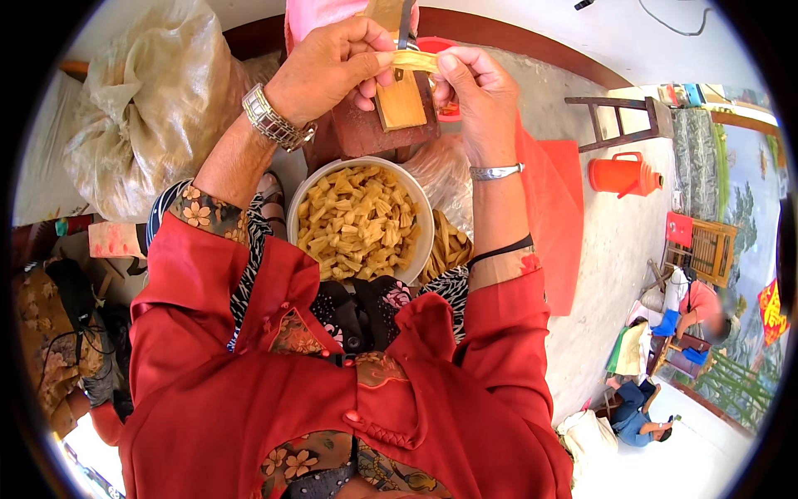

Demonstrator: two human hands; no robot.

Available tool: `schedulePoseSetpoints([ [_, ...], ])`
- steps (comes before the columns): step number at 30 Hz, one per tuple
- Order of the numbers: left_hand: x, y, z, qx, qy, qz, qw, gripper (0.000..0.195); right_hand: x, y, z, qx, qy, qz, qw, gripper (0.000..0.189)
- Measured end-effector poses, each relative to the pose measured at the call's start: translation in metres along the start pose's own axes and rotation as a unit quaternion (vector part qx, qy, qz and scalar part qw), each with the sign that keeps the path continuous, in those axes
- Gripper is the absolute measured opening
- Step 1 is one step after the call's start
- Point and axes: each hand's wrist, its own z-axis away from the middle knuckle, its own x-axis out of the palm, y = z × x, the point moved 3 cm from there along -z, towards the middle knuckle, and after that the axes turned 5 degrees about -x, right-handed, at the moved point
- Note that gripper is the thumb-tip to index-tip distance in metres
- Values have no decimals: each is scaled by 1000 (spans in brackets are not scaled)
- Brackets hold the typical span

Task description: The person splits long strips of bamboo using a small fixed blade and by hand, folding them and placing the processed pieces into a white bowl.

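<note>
Both hands stretch a short, pleated yellow strip (416, 60), possibly bean curd skin, between them. My left hand (330, 68) pinches its left end between thumb and fingers; my right hand (477, 90) pinches the right end. Beneath the strip lies a wooden board (404, 106) on a dark red stool or bench (355, 134). A narrow dark metal blade (405, 26) stands over the board, its lower part behind the strip. Closer to my lap, a round white tub (427, 212) is heaped with knotted yellow pieces (358, 218). Longer flat strips (446, 248) lie right of the tub.
A big translucent plastic sack (149, 112) bulges at the left. Behind my right hand is a red basin (436, 43). Red cloth (555, 218), an orange thermos flask (620, 174) and a dark wooden stool (658, 121) are at right. People (636, 411) sit at far right; another (56, 349) at left.
</note>
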Motion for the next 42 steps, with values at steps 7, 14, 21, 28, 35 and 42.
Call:
schedulePoseSetpoints([
  [7, -5, -4, -8, 2, 36, -21, 999, 14, 0, 10, -7, 8, 3, 23, 1000, 12],
  [14, -7, -18, -17, -27, 101, -92, 990, 11, 3, 29, -13, 4, -23, 126, 992, 10],
  [21, -19, -25, -18, 26, 217, -238, 946, 8, -23, 46, 1, -40, 32, 234, 971, 11],
  [28, 6, 1, 8, -33, 21, -111, 993, 9, -100, 88, 7, 166, 169, 18, 971, 28],
  [35, 48, -8, 39, -89, -192, -76, 974, 8, -147, 109, 41, 195, 115, 49, 973, 28],
  [42, 97, -44, 75, 24, -305, -196, 932, 7, -174, 82, 137, 408, -63, 161, 896, 29],
])
